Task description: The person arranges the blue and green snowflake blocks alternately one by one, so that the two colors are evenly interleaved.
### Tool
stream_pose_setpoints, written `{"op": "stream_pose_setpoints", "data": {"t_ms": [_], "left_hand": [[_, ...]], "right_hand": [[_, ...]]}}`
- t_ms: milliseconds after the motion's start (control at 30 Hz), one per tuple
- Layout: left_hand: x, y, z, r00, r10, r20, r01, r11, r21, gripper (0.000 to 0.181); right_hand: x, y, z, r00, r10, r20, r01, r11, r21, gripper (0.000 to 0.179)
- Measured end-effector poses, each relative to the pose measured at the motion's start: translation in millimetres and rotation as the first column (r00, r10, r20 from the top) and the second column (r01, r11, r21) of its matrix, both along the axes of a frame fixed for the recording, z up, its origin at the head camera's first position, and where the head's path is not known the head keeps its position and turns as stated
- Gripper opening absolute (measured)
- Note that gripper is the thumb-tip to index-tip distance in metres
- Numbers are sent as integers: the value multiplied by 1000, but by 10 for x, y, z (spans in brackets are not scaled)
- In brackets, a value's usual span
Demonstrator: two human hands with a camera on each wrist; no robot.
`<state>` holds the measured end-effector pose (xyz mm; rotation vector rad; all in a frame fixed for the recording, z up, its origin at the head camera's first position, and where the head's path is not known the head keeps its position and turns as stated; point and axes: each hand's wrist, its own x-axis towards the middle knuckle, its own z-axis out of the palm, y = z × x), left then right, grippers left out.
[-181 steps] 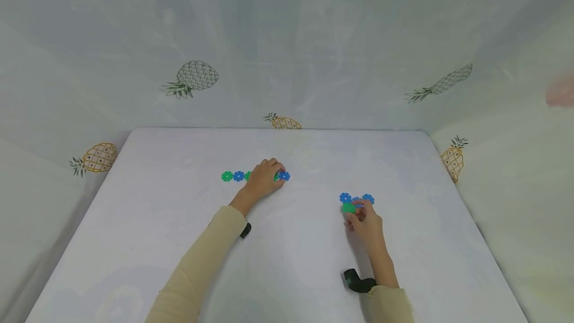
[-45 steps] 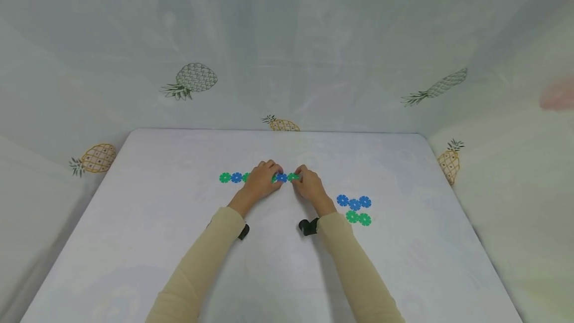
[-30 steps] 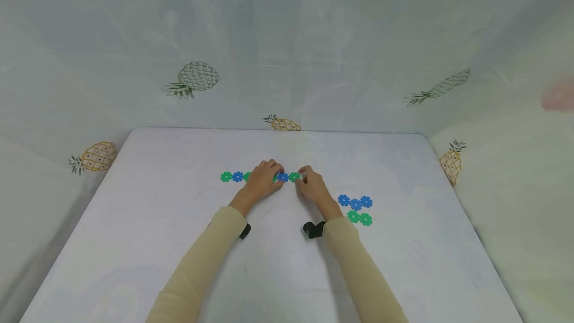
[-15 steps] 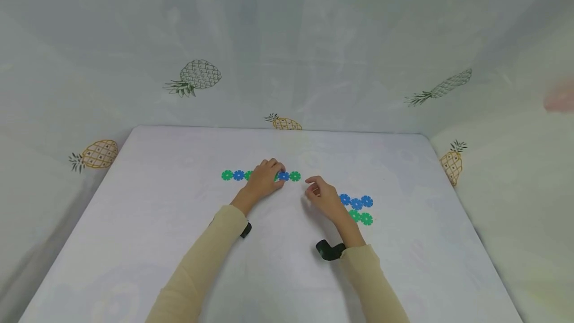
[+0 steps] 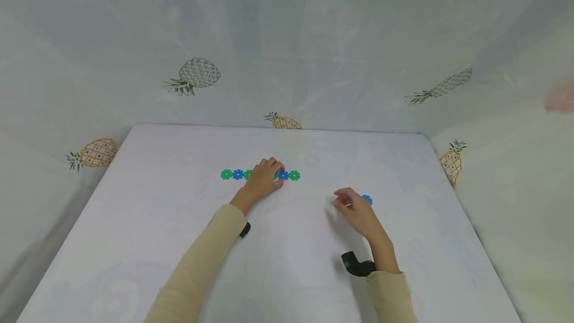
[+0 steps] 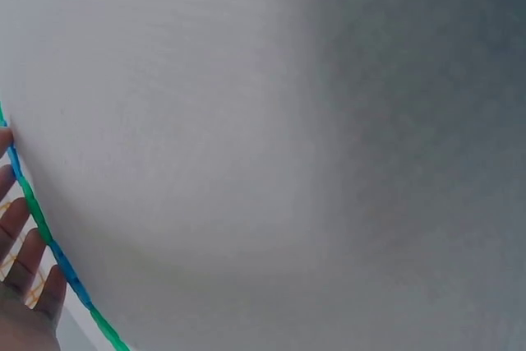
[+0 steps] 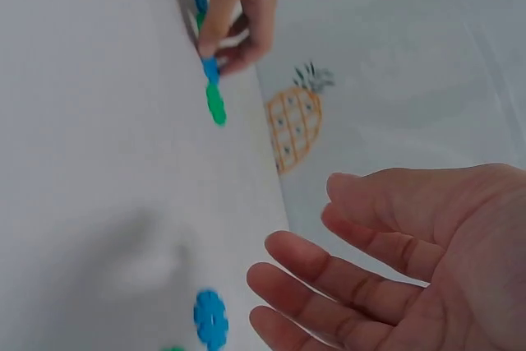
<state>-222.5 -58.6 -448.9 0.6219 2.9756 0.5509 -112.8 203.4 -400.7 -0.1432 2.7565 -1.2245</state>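
A row of alternating green and blue plastic snowflake discs (image 5: 238, 174) lies across the table, joined end to end. My left hand (image 5: 261, 178) covers its middle and grips it near the right end, thumb on the near side and fingers on the far side. Just right of the thumb show a blue disc (image 5: 283, 176) and, at the row's end, a green disc (image 5: 294, 175). My right hand (image 5: 360, 214) hovers above the loose discs with fingers apart and nothing held. One loose blue disc (image 5: 367, 200) peeks out beside it; the other loose discs are mostly hidden under the hand.
The white table (image 5: 287, 273) has its far edge against a pale curtain (image 5: 287, 44) printed with pineapples. A black camera mount (image 5: 357, 264) sticks out from the right wrist, and another (image 5: 244, 229) from the left.
My right hand took a green disc from the loose ones, joined it to the row's right end and let go. It has since moved back right over the loose discs. The left hand stayed put.
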Motion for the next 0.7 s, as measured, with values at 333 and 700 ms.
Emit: {"op": "stream_pose_setpoints", "data": {"t_ms": [333, 700], "left_hand": [[5, -6, -6, 1000, 6, 5, -6, 1000, 7, 31], [5, -8, -19, 1000, 5, 1, -5, 1000, -4, 32]], "right_hand": [[68, 407, -142, 978, -208, -12, 208, 978, 0, 34], [88, 607, -259, 926, -361, 109, 358, 933, 46, 43]]}}
